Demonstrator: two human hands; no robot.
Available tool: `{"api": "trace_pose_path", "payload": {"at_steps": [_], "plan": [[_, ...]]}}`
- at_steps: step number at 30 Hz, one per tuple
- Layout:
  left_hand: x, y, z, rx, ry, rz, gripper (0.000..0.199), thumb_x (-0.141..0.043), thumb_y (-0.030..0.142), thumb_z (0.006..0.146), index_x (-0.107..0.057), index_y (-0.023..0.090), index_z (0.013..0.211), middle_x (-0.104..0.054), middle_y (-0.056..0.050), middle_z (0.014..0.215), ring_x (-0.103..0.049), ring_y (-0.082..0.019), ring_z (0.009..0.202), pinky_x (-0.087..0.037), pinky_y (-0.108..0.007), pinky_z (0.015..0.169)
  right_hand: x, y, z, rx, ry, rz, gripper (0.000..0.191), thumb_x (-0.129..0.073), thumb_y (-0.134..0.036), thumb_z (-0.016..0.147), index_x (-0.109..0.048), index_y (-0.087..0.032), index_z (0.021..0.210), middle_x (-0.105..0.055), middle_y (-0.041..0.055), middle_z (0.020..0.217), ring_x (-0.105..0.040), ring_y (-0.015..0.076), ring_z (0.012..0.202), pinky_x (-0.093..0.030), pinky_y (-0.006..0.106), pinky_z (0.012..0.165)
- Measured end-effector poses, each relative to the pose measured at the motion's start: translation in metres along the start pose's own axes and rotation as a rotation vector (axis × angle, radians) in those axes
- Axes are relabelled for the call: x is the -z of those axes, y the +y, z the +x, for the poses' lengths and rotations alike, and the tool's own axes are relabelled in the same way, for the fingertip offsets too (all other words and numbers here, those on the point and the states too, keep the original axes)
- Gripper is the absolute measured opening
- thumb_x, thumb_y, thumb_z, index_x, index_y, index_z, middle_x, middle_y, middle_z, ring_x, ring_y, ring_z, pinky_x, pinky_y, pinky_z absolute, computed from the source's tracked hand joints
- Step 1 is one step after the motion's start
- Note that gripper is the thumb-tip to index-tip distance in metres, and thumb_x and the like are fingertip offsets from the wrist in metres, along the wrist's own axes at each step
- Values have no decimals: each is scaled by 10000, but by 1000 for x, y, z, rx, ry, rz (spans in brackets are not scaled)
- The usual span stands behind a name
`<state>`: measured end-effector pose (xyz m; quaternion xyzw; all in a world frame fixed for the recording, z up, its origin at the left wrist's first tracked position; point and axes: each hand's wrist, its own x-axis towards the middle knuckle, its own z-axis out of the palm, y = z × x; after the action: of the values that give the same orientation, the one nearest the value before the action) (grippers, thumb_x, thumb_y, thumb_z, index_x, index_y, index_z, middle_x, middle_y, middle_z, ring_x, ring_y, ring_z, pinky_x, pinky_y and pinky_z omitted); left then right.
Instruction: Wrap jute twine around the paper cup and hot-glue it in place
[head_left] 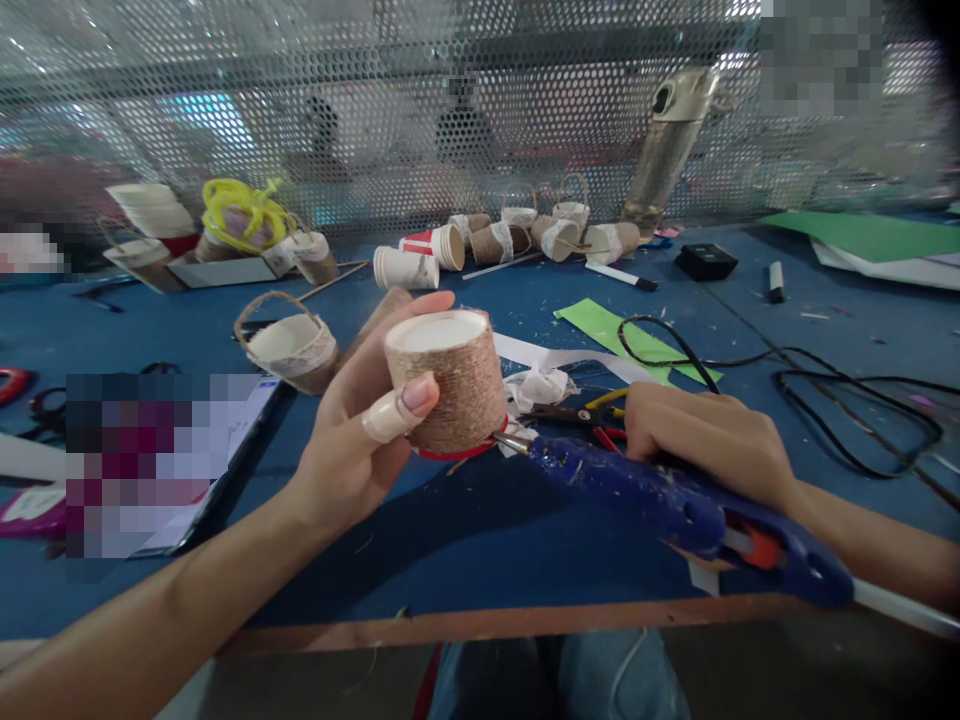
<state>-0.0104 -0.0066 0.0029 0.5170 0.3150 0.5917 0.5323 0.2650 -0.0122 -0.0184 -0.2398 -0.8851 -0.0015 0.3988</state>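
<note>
My left hand [367, 430] is closed round a paper cup [457, 395] wrapped in brown twine, held upside down above the table with its white base up and red rim down. A pale wrap covers part of my left thumb. In my right hand [705, 440] is a blue hot glue gun [630, 490], a white glue stick [907, 608] poking out of its back. Its metal nozzle touches or nearly touches the cup low on the right, by the red rim. Behind the gun lie pliers or cutters [562, 412] and white lace ribbon [540, 385], partly hidden.
A small twine-handled basket [292, 350] stands left of the cup. More cups and lace baskets [495, 240] line the back, before a perforated metal screen [420, 130]. A black cable [795, 385], green paper [600, 325] and a bottle [664, 150] are at right.
</note>
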Motion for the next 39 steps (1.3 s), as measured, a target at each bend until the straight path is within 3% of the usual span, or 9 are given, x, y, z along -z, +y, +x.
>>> {"api": "trace_pose_path", "payload": {"at_steps": [4, 10, 15, 18, 22, 26, 31, 36, 39], "plan": [[1, -1, -1, 3, -21, -9, 509, -844, 416, 816, -770, 249, 1291, -759, -113, 1325, -655, -384, 1266, -567, -505, 1013, 0, -1, 0, -36, -22, 4, 268, -515, -82, 983, -405, -249, 805, -443, -51, 725, -422, 89, 601, -321, 222, 554], [2, -1, 0, -22, -31, -46, 502, -803, 424, 845, -756, 250, 1314, -743, -113, 1370, -636, -427, 1327, -571, -557, 1037, 7, -4, 2, -73, -47, -9, 237, -540, -84, 871, -390, -257, 811, -456, -49, 723, -391, 102, 576, -320, 233, 533], [3, -1, -1, 9, -45, -43, 517, -821, 426, 844, -743, 244, 1321, -734, -135, 1389, -636, -434, 1332, -557, -582, 1058, 5, -5, 1, -49, -51, 7, 248, -531, -120, 968, -395, -249, 805, -432, -50, 726, -409, 97, 602, -317, 229, 549], [4, -1, -1, 43, -49, -44, 538, -831, 421, 830, -737, 252, 1333, -734, -133, 1388, -639, -416, 1330, -566, -555, 1046, 3, -4, 1, -42, -50, -10, 282, -528, -104, 1003, -398, -249, 800, -441, -49, 716, -425, 97, 593, -315, 233, 541], [4, -1, 0, 26, -31, -52, 553, -781, 452, 840, -740, 212, 1336, -742, -135, 1359, -700, -385, 1191, -621, -491, 910, 3, -1, 2, -47, -28, -4, 255, -553, -109, 915, -384, -260, 798, -433, -53, 697, -408, 103, 564, -307, 246, 516], [4, 0, 0, 71, -22, -81, 620, -797, 534, 800, -740, 211, 1325, -751, -143, 1317, -704, -377, 1152, -601, -494, 925, 3, 0, 2, -82, -28, -19, 238, -596, -152, 841, -389, -263, 806, -439, -58, 705, -366, 99, 546, -308, 256, 515], [6, 0, -1, 142, 1, -66, 698, -851, 573, 745, -733, 213, 1331, -763, -133, 1246, -707, -316, 1037, -600, -394, 792, 2, -3, 1, -70, -43, 30, 213, -574, -171, 845, -382, -261, 822, -449, -51, 728, -386, 102, 577, -310, 260, 533], [5, -1, -2, 127, 4, -52, 649, -812, 571, 803, -728, 218, 1341, -769, -128, 1252, -716, -336, 1103, -600, -417, 859, 1, -3, 1, -59, -27, 16, 290, -520, -10, 853, -381, -259, 801, -454, -53, 713, -441, 103, 596, -314, 247, 535], [5, -2, -2, 132, 0, -56, 650, -830, 569, 797, -728, 220, 1336, -767, -127, 1274, -710, -352, 1159, -599, -441, 919, 0, -2, 0, -37, -21, 51, 293, -525, -21, 919, -399, -255, 796, -444, -53, 707, -449, 103, 599, -326, 239, 537]]}}
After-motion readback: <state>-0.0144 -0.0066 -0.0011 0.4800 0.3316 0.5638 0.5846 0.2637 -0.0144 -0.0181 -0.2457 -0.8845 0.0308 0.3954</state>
